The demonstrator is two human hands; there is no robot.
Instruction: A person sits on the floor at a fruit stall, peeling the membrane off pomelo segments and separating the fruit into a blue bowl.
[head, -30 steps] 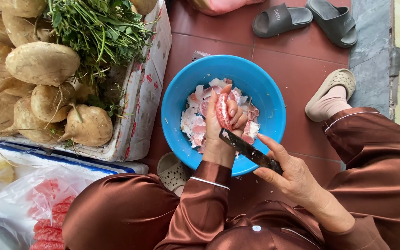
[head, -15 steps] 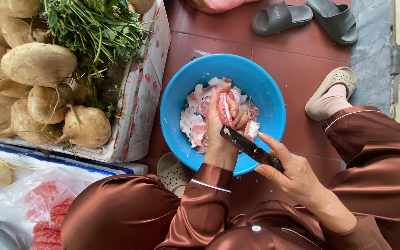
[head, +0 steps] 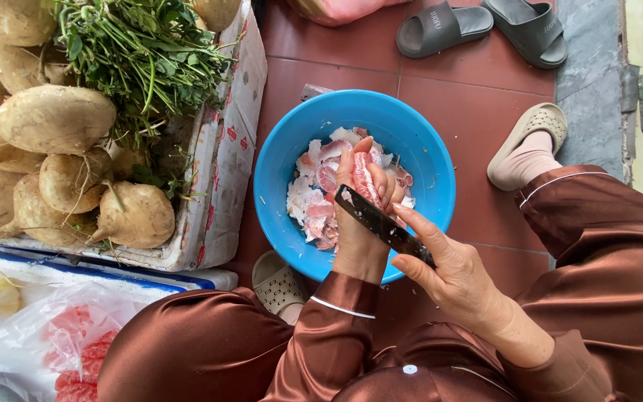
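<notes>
Over the bowl: the left hand [head: 359,223] is closed around a pink fruit segment [head: 363,177], held above the blue basin [head: 277,171].
Knife hand: the right hand [head: 452,272] grips a dark knife [head: 381,221], blade running toward ten o'clock and lying against the left hand just under the segment.
Step in hand: by my reading, peeling or trimming the segment, the scraps joining the pink and white pieces [head: 314,201] in the basin.
Next move calls for: a shallow, controlled stroke of the edge (the left fingers sit very close to it), with the segment turned to offer fresh skin.
At nine o'clock: pale tubers [head: 53,119] and leafy greens [head: 143,52] in a box.
At twelve o'clock: grey slippers [head: 444,26] on the red floor tiles [head: 470,97].
</notes>
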